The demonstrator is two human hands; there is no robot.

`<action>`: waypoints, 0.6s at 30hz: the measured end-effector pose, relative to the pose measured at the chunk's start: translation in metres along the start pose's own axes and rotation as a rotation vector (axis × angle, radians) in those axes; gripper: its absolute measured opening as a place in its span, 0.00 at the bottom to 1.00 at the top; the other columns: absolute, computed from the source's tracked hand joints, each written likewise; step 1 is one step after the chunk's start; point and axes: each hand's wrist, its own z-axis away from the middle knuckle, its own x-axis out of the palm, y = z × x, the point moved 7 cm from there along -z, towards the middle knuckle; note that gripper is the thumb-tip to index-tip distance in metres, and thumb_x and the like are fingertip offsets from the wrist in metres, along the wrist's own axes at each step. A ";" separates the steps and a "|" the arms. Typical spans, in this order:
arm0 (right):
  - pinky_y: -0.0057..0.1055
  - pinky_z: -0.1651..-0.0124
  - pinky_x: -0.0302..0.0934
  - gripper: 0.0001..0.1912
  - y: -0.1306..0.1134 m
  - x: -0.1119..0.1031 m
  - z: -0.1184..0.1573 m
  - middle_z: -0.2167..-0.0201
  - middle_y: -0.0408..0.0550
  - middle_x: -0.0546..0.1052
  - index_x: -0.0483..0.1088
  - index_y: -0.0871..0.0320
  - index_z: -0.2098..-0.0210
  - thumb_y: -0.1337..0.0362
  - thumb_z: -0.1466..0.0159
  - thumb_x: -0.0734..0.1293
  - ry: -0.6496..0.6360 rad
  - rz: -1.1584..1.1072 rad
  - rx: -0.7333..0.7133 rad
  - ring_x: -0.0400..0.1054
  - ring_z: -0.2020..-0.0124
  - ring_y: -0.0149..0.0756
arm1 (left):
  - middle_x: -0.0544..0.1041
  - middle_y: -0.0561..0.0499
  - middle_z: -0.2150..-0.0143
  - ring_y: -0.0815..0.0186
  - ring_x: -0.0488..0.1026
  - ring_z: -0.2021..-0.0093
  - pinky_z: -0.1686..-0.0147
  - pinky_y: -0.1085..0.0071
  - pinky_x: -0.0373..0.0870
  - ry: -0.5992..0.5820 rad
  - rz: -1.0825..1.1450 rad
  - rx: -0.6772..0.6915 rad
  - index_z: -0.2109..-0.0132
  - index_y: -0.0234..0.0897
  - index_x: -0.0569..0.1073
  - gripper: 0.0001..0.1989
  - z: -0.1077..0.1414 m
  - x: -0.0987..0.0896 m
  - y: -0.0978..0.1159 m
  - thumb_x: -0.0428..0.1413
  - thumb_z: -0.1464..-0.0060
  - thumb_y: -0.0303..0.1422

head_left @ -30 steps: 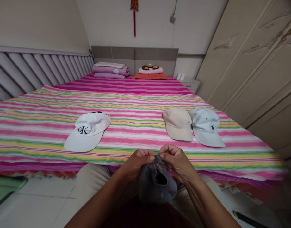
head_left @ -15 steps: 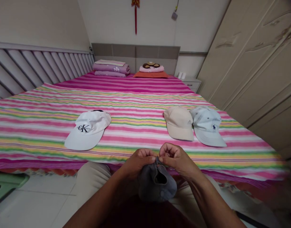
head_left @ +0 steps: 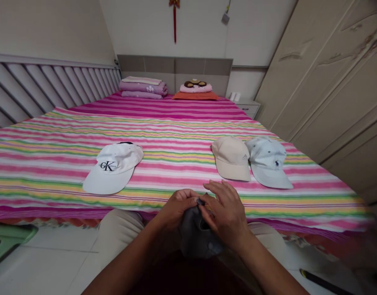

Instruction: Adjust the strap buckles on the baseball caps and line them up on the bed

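Slate-grey cloth forms a baseball cap [head_left: 195, 237], its rear strap opening showing as a dark gap just under the hands. It hangs over the lap of beige trousers [head_left: 121, 229], just short of a striped bedspread [head_left: 65, 180], its long axis running roughly upright from the strap down toward the lap; the brim is hidden. The left hand [head_left: 178, 209] pinches the strap between fingers and thumb, while the right hand [head_left: 225, 215] lies spread open against the cap.
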 end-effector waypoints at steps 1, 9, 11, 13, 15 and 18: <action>0.46 0.48 0.55 0.09 -0.002 -0.001 0.000 0.60 0.54 0.74 0.69 0.59 0.65 0.73 0.46 0.65 0.038 0.002 -0.009 0.65 0.54 0.43 | 0.74 0.51 0.78 0.72 0.68 0.78 0.75 0.77 0.62 0.006 -0.005 0.000 0.71 0.29 0.72 0.12 0.000 0.000 0.000 0.63 0.63 0.32; 0.42 0.51 0.59 0.07 -0.008 -0.002 -0.004 0.60 0.49 0.74 0.67 0.55 0.66 0.72 0.43 0.62 0.018 -0.444 0.136 0.66 0.56 0.38 | 0.73 0.52 0.78 0.74 0.67 0.78 0.76 0.78 0.60 -0.063 -0.054 0.034 0.70 0.30 0.73 0.08 0.001 0.008 -0.001 0.60 0.58 0.32; 0.40 0.53 0.60 0.09 0.009 -0.002 -0.002 0.57 0.51 0.72 0.66 0.55 0.60 0.68 0.41 0.61 0.040 -0.560 0.321 0.65 0.54 0.39 | 0.74 0.51 0.77 0.74 0.68 0.78 0.76 0.78 0.61 -0.075 -0.046 0.016 0.69 0.30 0.73 0.09 0.002 0.008 0.000 0.60 0.57 0.32; 0.39 0.53 0.60 0.10 0.031 0.005 0.004 0.57 0.52 0.72 0.65 0.56 0.58 0.63 0.38 0.58 0.029 -0.671 0.563 0.65 0.54 0.40 | 0.75 0.49 0.76 0.72 0.69 0.79 0.76 0.77 0.64 -0.092 -0.024 -0.013 0.69 0.29 0.73 0.09 0.004 0.008 0.001 0.60 0.57 0.33; 0.37 0.55 0.60 0.12 0.043 0.021 0.013 0.60 0.51 0.73 0.66 0.57 0.59 0.59 0.37 0.57 -0.106 -0.821 0.726 0.66 0.56 0.39 | 0.75 0.48 0.76 0.71 0.70 0.78 0.76 0.76 0.66 -0.119 -0.001 -0.034 0.70 0.29 0.73 0.11 0.004 0.008 0.003 0.61 0.58 0.34; 0.33 0.60 0.62 0.16 0.039 0.045 0.022 0.61 0.50 0.73 0.65 0.57 0.56 0.55 0.39 0.59 -0.375 -1.048 0.763 0.68 0.61 0.37 | 0.75 0.48 0.77 0.70 0.71 0.77 0.74 0.76 0.67 -0.134 0.049 -0.040 0.70 0.29 0.74 0.11 0.003 0.007 0.004 0.63 0.61 0.33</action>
